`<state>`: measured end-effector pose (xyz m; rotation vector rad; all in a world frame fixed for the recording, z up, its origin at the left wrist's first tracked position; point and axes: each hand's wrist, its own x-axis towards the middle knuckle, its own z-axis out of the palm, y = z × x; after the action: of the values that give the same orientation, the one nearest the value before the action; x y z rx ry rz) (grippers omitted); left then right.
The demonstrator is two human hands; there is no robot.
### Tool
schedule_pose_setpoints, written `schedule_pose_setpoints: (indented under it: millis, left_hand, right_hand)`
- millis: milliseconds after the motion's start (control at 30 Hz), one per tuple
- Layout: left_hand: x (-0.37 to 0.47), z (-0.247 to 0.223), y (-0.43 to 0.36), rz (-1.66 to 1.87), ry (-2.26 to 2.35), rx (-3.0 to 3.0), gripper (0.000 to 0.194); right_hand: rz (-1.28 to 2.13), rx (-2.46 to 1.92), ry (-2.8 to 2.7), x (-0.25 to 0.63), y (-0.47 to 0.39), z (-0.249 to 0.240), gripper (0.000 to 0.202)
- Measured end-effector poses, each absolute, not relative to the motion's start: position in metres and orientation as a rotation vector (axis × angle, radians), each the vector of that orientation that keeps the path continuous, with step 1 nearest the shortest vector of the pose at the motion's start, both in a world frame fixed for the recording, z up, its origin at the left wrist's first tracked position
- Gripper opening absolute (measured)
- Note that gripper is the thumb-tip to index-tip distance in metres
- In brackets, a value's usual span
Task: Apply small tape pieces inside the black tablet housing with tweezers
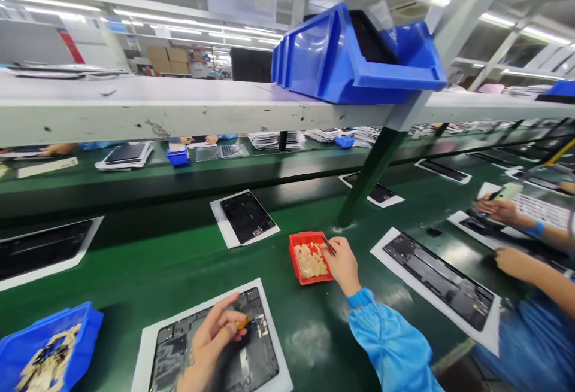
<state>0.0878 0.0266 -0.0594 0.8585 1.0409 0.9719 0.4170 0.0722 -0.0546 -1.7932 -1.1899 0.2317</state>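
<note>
Pinching an orange piece (pixel 242 322), the left hand (pixel 212 333) is seen at seven o'clock; tweezers (pixel 328 245) are gripped by the right hand (pixel 345 266) over a red tray (pixel 314 280) at five.

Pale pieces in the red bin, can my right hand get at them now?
Likely yes: your right hand holds dark tweezers at the red bin, whose top is open, and nothing seems to cover the pale pieces.

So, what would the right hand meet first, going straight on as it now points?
The right hand would likely meet the red tray first, though depth is unclear.
</note>
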Motion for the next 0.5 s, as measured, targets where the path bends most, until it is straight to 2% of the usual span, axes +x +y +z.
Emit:
schedule_pose_setpoints:
  millis: [233,400,500]
  left_hand:
    - [0.053,-0.053,0.006,1.083,1.172,0.775,0.071]
    - [0.045,-0.034,-0.019,1.158,1.176,0.708,0.068]
    - [0.037,-0.023,-0.029,1.204,1.167,0.679,0.068]
  right_hand:
    - [0.493,-1.586,-1.154,0.355,0.059,-0.032,0.047]
    - [1.075,-1.45,-1.201,0.294,0.024,-0.018,0.065]
    - [1.23,-1.237,-1.221,0.272,0.004,-0.021,0.06]
